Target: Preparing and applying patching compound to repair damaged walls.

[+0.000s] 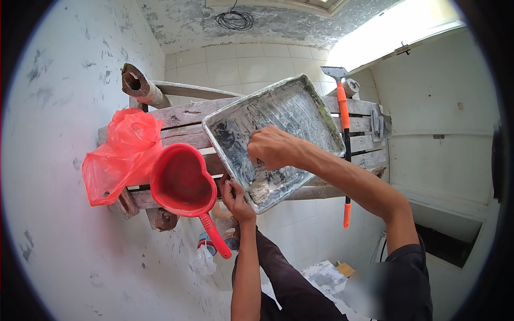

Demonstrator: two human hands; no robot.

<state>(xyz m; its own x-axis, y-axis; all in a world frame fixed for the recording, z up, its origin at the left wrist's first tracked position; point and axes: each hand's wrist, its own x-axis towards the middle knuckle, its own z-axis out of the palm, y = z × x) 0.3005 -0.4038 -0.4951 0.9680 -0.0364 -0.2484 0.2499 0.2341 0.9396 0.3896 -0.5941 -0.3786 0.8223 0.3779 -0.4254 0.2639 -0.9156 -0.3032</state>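
A grey metal paint tray (300, 107), smeared with white residue, rests tilted on a rough wooden plank platform (182, 115). My left hand (235, 197) grips the tray's near rim from below. My right hand (272, 147) is closed in a fist inside the tray, around a small tool whose plaster-caked end (261, 190) touches the tray's lower corner. What kind of tool it is cannot be made out.
A red heart-shaped scoop (181, 182) with a long handle sits left of the tray, beside a red plastic bag (124, 152). A long scraper with an orange handle (344, 123) lies right of the tray. Tiled walls surround the platform; a wire coil (234, 20) hangs beyond.
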